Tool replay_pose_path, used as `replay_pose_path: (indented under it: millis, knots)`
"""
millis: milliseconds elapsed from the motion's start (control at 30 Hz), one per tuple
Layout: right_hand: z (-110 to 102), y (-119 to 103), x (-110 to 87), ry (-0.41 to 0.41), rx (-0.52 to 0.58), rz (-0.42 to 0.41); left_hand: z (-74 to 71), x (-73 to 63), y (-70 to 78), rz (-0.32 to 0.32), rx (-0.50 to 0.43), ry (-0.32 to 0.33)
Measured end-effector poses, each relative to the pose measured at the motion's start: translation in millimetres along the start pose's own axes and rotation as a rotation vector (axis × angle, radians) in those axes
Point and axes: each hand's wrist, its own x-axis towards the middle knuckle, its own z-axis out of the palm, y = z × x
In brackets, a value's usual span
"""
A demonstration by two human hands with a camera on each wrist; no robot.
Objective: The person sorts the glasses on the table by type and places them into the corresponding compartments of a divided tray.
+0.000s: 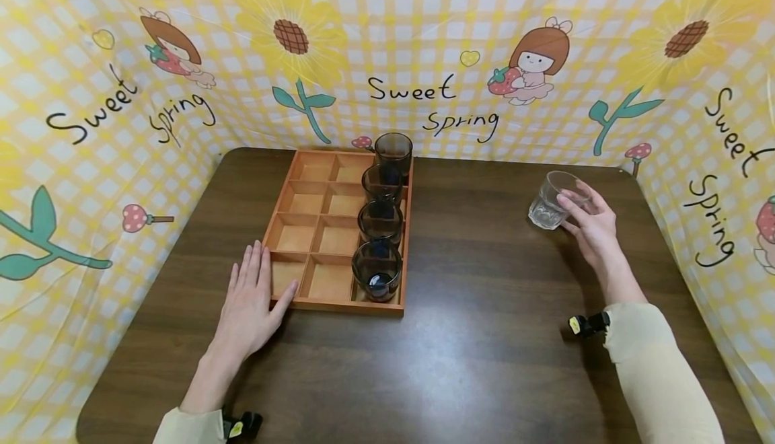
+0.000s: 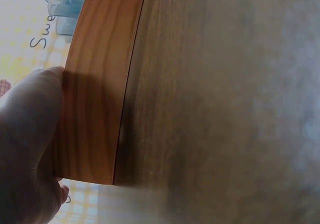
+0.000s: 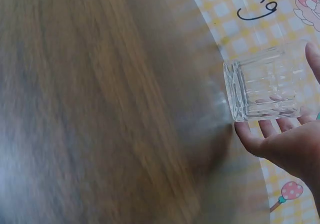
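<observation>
At the right of the table, my right hand grips a clear glass tumbler between thumb and fingers. The tumbler is tilted, its thick faceted base facing the table; whether it touches the wood I cannot tell. My left hand rests against the near left corner of a wooden compartment tray, fingers straight along its left side and thumb at the front rim. Several dark tinted glasses stand upright in the tray's right column, one per compartment. The compartments of the other two columns hold nothing.
The brown wooden table has rounded far corners. A yellow checked cloth with flowers and lettering hangs behind it and on both sides. The tray lies left of the middle, near the back edge.
</observation>
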Motion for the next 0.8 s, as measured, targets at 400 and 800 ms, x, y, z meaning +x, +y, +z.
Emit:
replay_pose_path:
  millis: [400,800]
  knots:
    - [28,6,9.2,-0.045,-0.056,0.035,-0.8,-0.4,-0.5,-0.001,-0.007,0.003]
    - [75,13,16.9,-0.067,-0.211,0.098,-2.3,-1.1,-0.7,0.007,-0.004,-0.002]
